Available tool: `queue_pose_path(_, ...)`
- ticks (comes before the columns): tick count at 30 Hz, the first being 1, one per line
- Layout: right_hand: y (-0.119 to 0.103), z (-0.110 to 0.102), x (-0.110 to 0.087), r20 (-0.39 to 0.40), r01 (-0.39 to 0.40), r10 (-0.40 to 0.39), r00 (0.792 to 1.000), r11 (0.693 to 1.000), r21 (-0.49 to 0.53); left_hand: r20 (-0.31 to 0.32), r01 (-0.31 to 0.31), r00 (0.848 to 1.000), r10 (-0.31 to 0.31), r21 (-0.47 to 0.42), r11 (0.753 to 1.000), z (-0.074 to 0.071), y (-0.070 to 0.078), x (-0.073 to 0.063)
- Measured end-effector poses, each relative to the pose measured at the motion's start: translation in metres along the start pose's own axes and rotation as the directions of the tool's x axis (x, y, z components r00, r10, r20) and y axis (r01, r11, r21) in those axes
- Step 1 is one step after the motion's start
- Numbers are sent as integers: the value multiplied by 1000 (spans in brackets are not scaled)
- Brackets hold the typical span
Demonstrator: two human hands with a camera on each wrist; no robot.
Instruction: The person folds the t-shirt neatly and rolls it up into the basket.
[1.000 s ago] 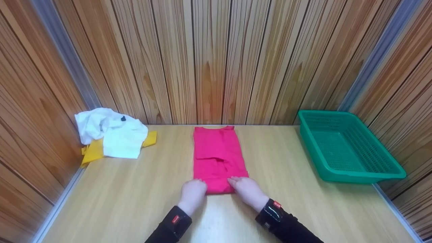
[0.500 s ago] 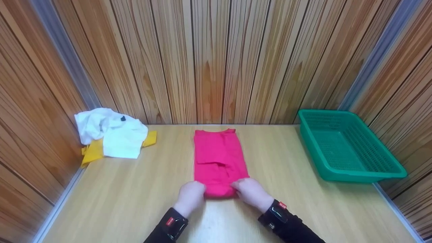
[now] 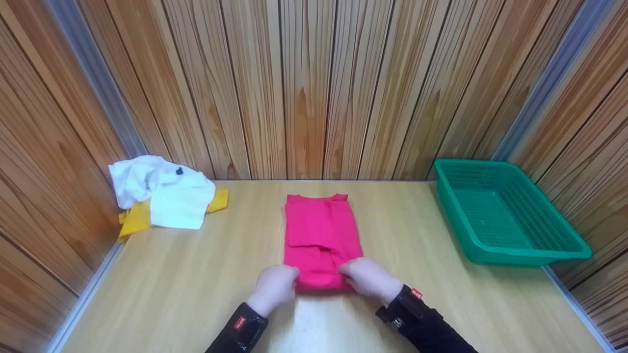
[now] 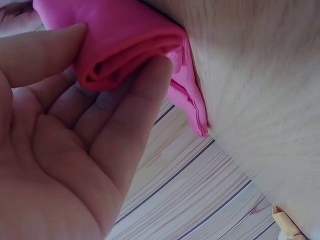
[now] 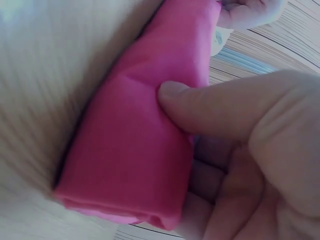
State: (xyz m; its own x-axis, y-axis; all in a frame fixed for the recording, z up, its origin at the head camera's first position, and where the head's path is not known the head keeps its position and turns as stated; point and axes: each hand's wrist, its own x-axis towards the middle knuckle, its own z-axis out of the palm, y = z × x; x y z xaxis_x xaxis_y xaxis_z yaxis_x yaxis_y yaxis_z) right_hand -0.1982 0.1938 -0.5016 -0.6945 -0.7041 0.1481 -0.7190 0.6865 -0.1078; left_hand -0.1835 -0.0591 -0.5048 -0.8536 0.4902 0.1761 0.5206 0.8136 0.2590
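A bright pink shirt point(image 3: 321, 230), folded into a narrow strip, lies on the table with its neckline at the far end. Its near end is rolled up into a thick roll point(image 5: 135, 130). My left hand point(image 3: 275, 287) grips the left end of this roll, and the left wrist view shows the thumb and fingers around its spiral layers. At the right end, my right hand point(image 3: 373, 278) pinches the roll, the thumb pressing on the cloth and the other fingers partly hidden behind it.
White cloth point(image 3: 179, 196) and yellow cloth point(image 3: 135, 220) lie heaped at the table's back left. On the back right stands a green perforated basket point(image 3: 471, 250). Wood-patterned walls point(image 3: 309, 88) close off the back and both sides of the table point(image 3: 171, 284).
The shirt's far end has come nearer to me and slightly right, leaving a gap to the back wall. The near end is rolled a little further, with both hands on it.
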Motion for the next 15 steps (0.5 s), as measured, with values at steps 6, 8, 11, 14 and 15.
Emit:
queue_pose_path(6, 4, -2, 2, 78, -20, 17, 997, 999, 34, 51, 12, 999, -9, -52, 999, -2, -3, 2)
queue_pose_path(8, 7, -2, 3, 89, -23, 19, 996, 999, 45, 57, 20, 998, -16, -72, 997, -2, -4, 4)
queue_pose_path(11, 10, -1, 5, 102, -29, 22, 995, 997, 73, 71, 37, 997, -30, -96, 995, -1, -6, 7)
queue_pose_path(14, 13, -1, 6, 125, -57, 42, 991, 992, 116, 88, 57, 995, -46, -121, 991, -1, -8, 10)
queue_pose_path(15, 14, -1, 7, 134, -72, 54, 989, 988, 134, 90, 61, 995, -49, -129, 990, -1, -9, 11)
